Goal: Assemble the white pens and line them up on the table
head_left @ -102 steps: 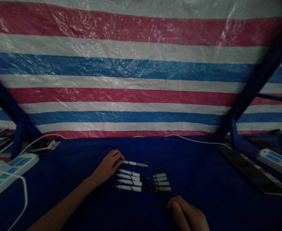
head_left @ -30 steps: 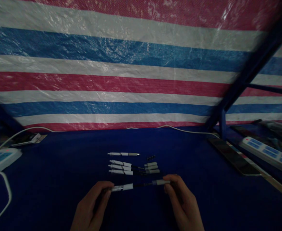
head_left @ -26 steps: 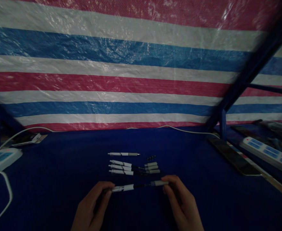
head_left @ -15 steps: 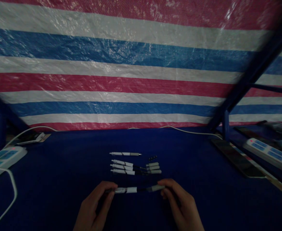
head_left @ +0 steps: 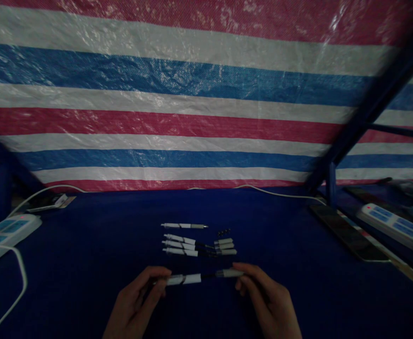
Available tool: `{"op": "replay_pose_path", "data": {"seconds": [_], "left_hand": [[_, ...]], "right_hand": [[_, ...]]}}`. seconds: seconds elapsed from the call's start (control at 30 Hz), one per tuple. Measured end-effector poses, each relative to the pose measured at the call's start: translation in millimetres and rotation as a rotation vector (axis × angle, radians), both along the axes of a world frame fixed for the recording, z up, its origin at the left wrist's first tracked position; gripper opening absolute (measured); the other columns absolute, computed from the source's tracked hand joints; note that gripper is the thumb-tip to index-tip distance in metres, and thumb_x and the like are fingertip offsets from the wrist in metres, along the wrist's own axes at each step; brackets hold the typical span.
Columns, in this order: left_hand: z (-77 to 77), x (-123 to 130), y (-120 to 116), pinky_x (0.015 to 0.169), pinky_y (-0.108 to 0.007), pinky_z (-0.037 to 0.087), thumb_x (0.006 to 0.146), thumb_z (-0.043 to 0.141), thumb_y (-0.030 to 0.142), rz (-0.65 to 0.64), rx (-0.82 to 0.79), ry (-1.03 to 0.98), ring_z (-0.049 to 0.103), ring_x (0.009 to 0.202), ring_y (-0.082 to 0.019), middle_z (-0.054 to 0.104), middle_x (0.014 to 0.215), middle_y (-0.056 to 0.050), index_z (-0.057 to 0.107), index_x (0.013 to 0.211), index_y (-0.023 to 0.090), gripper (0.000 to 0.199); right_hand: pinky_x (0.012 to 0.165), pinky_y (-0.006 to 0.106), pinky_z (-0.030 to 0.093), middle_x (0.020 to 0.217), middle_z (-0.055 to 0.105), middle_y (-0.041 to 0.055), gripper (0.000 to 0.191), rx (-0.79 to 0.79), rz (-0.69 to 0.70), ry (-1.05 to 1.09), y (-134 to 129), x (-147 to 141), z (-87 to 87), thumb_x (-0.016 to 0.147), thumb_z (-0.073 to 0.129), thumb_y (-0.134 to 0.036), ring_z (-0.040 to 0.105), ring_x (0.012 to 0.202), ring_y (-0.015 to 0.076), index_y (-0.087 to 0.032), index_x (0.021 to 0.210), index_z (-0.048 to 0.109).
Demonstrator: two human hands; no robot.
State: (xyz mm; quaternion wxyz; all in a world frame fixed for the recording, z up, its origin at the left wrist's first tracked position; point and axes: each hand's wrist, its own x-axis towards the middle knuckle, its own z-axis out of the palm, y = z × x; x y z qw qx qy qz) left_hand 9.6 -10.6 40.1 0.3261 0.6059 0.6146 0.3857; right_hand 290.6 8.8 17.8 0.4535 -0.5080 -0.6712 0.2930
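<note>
My left hand point(head_left: 139, 297) pinches the rear end of a white pen barrel point(head_left: 191, 278) between thumb and fingers, just above the blue table. Opposite it, my right hand point(head_left: 268, 294) is closed on a grey pen grip point(head_left: 226, 273). A dark length, apparently the refill point(head_left: 208, 276), spans the space between barrel and grip. Beyond my hands lie three white barrels point(head_left: 180, 245) with dark refills sticking out, stacked in a row. Grey grips point(head_left: 226, 244) lie at their right ends. Farther back rests one whole pen point(head_left: 183, 226), with several small dark pieces point(head_left: 224, 232) to its right.
White power strips stand at the left point(head_left: 14, 233) and right point(head_left: 397, 223). A dark phone-like slab point(head_left: 349, 233) lies on the right of the table point(head_left: 263, 216). White cables point(head_left: 280, 193) run along the back, before a striped tarp point(head_left: 206, 125) and blue frame bars point(head_left: 354, 125).
The grey grip in my right hand has shifted very slightly to the right and levelled a little. My left hand keeps its pinch on the barrel, and the laid-out pens stay put.
</note>
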Motion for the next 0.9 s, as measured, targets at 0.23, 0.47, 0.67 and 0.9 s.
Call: {"op": "replay_pose_path", "data": {"seconds": [0.23,0.47,0.67,0.9], "left_hand": [[-1.2,3.8,0.7,0.066,-0.019,0.054,0.089,0.055,0.041,-0.043,-0.029,-0.009,0.070,0.072,-0.017,0.073,0.076,0.002,0.071,0.095,0.028,0.021],[-2.5,8.3,1.3,0.069,-0.019,0.054,0.088,0.057,0.036,-0.108,-0.018,0.021,0.071,0.077,-0.017,0.074,0.084,0.002,0.071,0.095,0.028,0.017],[-2.9,6.5,0.9,0.065,-0.018,0.054,0.088,0.058,0.035,-0.102,-0.009,0.003,0.071,0.073,-0.016,0.075,0.080,0.003,0.072,0.093,0.029,0.016],[-6.9,5.0,2.9,0.071,-0.019,0.054,0.087,0.059,0.035,-0.122,-0.008,0.031,0.071,0.081,-0.018,0.076,0.087,0.001,0.072,0.095,0.028,0.016]], "right_hand": [[0.066,0.015,0.054,0.076,0.072,-0.0038,0.021,0.032,0.036,-0.008,-1.6,-2.1,4.3,0.095,0.053,-0.028,0.069,0.067,0.0121,-0.031,0.108,0.068],[0.072,0.018,0.056,0.089,0.074,-0.0030,0.022,0.105,0.128,-0.065,-2.8,-4.2,1.4,0.095,0.053,-0.026,0.071,0.077,0.0138,-0.033,0.111,0.067],[0.076,0.019,0.056,0.095,0.075,-0.0007,0.020,0.101,0.168,-0.116,-1.5,-3.5,0.6,0.096,0.052,-0.027,0.072,0.084,0.0159,-0.030,0.108,0.067],[0.072,0.019,0.055,0.091,0.073,0.0004,0.018,0.161,0.173,-0.150,-1.2,-4.8,3.7,0.099,0.047,-0.032,0.071,0.081,0.0156,-0.028,0.105,0.064]]}}
